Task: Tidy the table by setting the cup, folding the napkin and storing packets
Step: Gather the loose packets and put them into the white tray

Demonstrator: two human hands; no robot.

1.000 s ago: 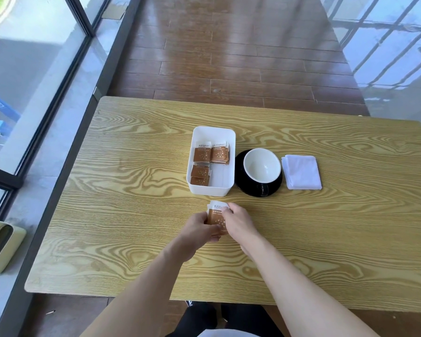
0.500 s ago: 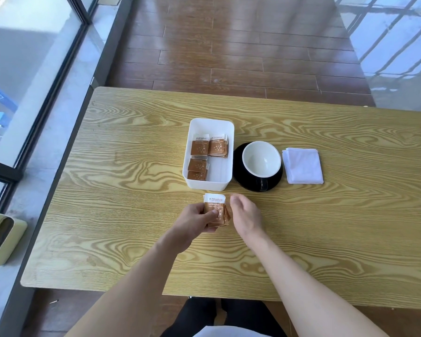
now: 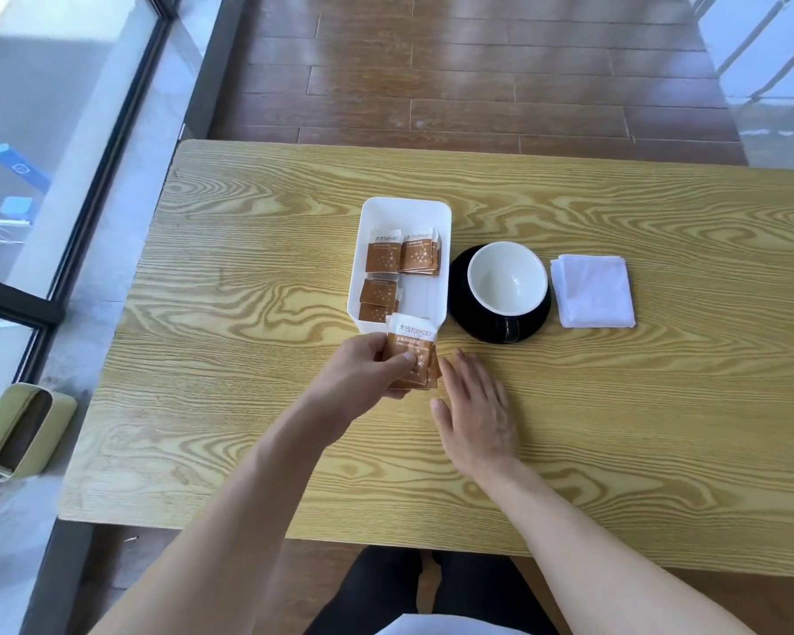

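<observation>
**Here, a stack of packets held at the near end of the tray**

The brown-and-white packets (image 3: 411, 359) sit pinched in the left hand (image 3: 367, 375), thumb on top, overlapping the near rim of the white tray (image 3: 445, 231); probably several, though the count is unclear. More packets lie inside the tray. The right hand (image 3: 475, 412) lies flat on the bench (image 3: 248, 277), fingers spread, empty. To the right stand the cup (image 3: 507, 277) on its black saucer (image 3: 477, 323), then the folded napkin (image 3: 592, 291).
</observation>
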